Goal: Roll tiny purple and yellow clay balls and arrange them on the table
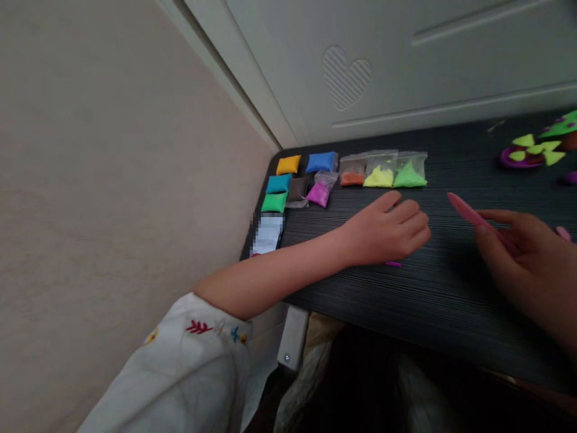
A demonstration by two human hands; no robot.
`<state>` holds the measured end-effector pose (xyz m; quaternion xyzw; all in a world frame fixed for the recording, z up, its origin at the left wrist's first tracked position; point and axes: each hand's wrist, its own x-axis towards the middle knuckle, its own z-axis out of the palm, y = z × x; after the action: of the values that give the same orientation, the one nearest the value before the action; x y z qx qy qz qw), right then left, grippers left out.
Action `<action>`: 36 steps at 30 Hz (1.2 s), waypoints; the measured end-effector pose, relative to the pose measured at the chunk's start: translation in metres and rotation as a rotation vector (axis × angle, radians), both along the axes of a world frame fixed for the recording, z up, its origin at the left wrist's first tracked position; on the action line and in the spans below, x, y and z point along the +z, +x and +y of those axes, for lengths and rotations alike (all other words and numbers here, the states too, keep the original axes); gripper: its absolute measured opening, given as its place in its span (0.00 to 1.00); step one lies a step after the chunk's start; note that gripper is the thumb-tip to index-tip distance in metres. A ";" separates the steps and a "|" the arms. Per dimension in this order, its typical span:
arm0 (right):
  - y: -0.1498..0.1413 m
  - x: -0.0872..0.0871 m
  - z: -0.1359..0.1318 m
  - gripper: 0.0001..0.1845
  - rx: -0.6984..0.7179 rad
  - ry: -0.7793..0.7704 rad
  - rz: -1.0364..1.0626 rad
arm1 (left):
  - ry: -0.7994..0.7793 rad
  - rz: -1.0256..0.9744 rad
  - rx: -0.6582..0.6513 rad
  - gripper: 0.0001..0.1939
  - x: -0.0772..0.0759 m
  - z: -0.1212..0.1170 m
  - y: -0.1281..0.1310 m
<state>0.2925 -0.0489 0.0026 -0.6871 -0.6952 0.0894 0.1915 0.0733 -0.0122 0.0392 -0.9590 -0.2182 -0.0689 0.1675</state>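
While our right hand [532, 252] clamps the pink tool [478, 219] above the dark table [437, 288] at right, our left hand [390, 228] partly hides a magenta strip [393, 264]; we cannot tell its grip. The figure at far right [561, 126] is cut off; bare tabletop lies between our hands.

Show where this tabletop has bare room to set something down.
Bare: between the light-green bag and yellow-bladed piece, and nearer, between the magenta strip and right hand. Crowded: the wall corner, with its colored packets.
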 end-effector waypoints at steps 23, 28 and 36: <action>-0.010 0.008 -0.001 0.17 0.083 0.017 0.148 | -0.688 -0.068 0.309 0.13 -0.018 -0.031 -0.022; -0.012 0.010 -0.002 0.16 0.157 -0.011 0.163 | -0.641 -0.234 0.429 0.12 -0.021 -0.027 -0.011; -0.013 0.008 -0.002 0.11 0.164 -0.017 0.139 | -0.429 -0.248 0.504 0.12 -0.030 -0.015 0.015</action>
<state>0.2791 -0.0507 0.0101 -0.6215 -0.7335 0.1581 0.2252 0.0883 -0.0276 0.0093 -0.8726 -0.4762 -0.0941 -0.0537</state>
